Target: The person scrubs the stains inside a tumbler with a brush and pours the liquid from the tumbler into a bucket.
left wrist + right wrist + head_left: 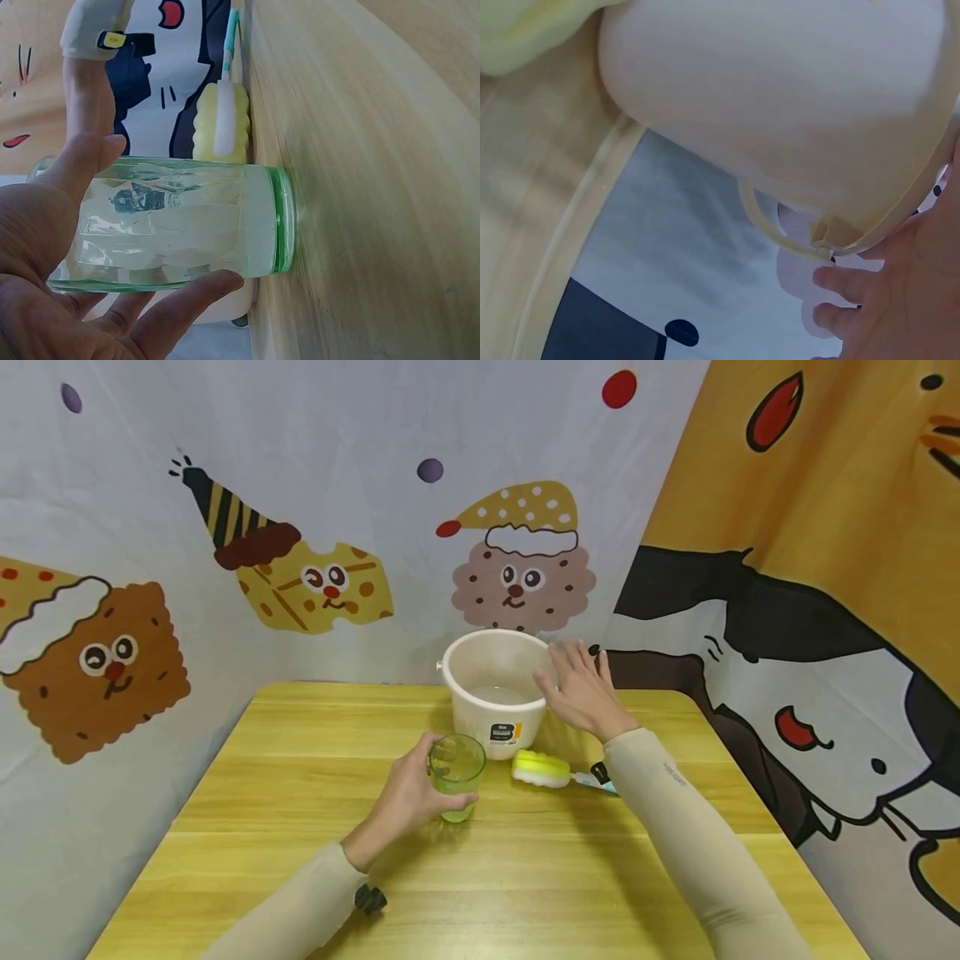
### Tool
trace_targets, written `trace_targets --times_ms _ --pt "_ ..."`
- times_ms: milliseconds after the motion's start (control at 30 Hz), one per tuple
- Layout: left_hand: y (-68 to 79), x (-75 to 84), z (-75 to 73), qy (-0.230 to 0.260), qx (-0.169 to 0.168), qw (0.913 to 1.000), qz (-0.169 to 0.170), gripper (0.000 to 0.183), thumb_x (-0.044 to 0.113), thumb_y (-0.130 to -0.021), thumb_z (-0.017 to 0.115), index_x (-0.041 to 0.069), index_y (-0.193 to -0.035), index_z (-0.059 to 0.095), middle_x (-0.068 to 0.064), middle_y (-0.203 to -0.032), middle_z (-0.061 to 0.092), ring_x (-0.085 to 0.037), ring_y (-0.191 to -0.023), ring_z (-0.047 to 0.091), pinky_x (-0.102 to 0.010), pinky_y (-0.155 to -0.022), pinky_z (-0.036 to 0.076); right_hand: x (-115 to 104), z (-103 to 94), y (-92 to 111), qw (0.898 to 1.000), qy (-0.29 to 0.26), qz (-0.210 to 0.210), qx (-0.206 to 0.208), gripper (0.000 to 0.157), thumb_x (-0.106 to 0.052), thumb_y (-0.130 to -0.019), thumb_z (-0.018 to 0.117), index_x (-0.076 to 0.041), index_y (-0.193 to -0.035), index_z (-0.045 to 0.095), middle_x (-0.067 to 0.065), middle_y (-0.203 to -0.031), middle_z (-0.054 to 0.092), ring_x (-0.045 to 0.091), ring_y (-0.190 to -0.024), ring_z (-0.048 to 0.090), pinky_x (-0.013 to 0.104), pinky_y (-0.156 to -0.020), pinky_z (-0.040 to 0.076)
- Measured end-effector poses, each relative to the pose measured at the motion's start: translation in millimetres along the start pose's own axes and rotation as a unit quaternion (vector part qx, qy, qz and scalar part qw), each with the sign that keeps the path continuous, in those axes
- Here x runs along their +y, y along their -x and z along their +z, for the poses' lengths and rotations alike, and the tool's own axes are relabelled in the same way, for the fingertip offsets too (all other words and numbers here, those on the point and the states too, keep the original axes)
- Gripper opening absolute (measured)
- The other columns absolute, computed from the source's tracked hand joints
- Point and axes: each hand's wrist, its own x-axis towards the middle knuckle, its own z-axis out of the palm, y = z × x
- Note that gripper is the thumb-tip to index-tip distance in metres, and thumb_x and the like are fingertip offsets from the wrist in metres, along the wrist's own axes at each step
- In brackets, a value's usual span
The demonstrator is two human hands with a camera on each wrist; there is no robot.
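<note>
My left hand (408, 789) grips a clear green drinking glass (187, 225), thumb on one side and fingers on the other. The glass stands upright, its base at the tabletop. Behind it is a cream plastic bucket (498, 727) with a label on its front. My right hand (585, 693) reaches over the bucket's right side, fingers straight and spread at the rim. In the right wrist view, the fingertips (840, 281) come close to where the bucket's handle (769, 225) joins the rim. A yellow and white sponge brush (542, 769) lies in front of the bucket.
The brush's light blue handle (595, 783) points right, partly behind the right sleeve. All this stands on a wooden table (300, 752), whose far edge meets a cloth backdrop (337, 460) printed with cartoon figures. The bucket stands near that far edge.
</note>
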Motion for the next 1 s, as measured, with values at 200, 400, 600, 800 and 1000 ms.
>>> trace_targets --times_ms 200,400,600,800,1000 --pt "0.9 -1.9 0.9 -0.002 0.0 1.0 0.001 0.094 0.031 -0.074 0.114 0.012 -0.15 0.062 -0.011 -0.144 0.08 -0.034 -0.13 0.079 -0.056 -0.11 0.07 -2.0 -2.2 -10.9 1.0 -0.015 -0.004 -0.027 0.094 -0.075 -0.12 0.023 -0.009 -0.187 0.016 0.02 -0.197 0.011 0.049 -0.184 0.001 0.073 -0.146 -0.013" --pt "0.5 -1.6 0.2 -0.006 0.0 1.0 -0.005 0.094 0.033 -0.075 0.114 0.014 -0.15 0.062 -0.01 -0.144 0.08 -0.033 -0.13 0.079 -0.055 -0.11 0.069 -0.3 -0.8 -17.4 0.998 -0.036 -0.011 -0.043 0.098 -0.076 -0.119 0.022 -0.005 -0.187 0.011 0.02 -0.198 0.007 0.048 -0.184 0.002 0.072 -0.147 -0.009" --pt "0.2 -1.4 0.4 -0.006 -0.002 1.0 -0.004 0.093 0.033 -0.074 0.114 0.013 -0.149 0.062 -0.01 -0.143 0.08 -0.033 -0.129 0.079 -0.054 -0.11 0.07 1.3 2.8 -16.9 0.999 -0.031 -0.007 -0.042 0.089 -0.064 -0.122 0.029 -0.008 -0.188 0.007 0.019 -0.198 0.006 0.047 -0.184 0.003 0.072 -0.148 -0.006" --pt "1.1 -0.9 1.6 -0.003 0.004 1.0 -0.005 0.093 0.032 -0.074 0.114 0.012 -0.148 0.062 -0.012 -0.142 0.081 -0.036 -0.128 0.08 -0.056 -0.108 0.07 1.0 5.1 -16.8 0.999 -0.025 -0.004 -0.038 0.085 -0.058 -0.122 0.03 -0.009 -0.188 0.008 0.018 -0.198 0.006 0.045 -0.185 0.0 0.071 -0.148 -0.008" --pt "2.3 0.5 2.7 -0.011 0.008 0.9999 -0.009 0.093 0.033 -0.074 0.114 0.012 -0.148 0.062 -0.012 -0.142 0.08 -0.035 -0.128 0.08 -0.057 -0.108 0.07 2.9 8.4 -16.3 0.999 -0.027 -0.002 -0.03 0.084 -0.057 -0.122 0.03 -0.011 -0.188 0.008 0.016 -0.198 0.008 0.044 -0.185 0.001 0.071 -0.148 -0.006"
